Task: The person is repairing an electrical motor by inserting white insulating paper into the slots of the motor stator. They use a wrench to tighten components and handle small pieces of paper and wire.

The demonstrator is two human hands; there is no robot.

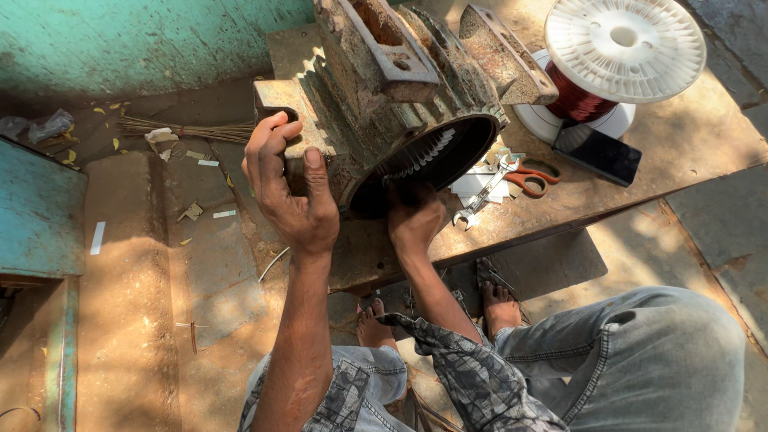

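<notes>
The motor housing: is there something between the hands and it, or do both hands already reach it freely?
Nothing visible stands between. The left hand grips the outer edge of the motor housing, and the right hand is at the rim of its round opening, fingers reaching inside. The wrench and scissors lie to the side, apart from both hands.

motor housing (400,104) on bench (680,144), wire spool (616,56) to its right, spanner (484,192) and scissors (532,178) between them

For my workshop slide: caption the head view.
Left hand grips a worn motor housing while right hand reaches into its bore.
</notes>
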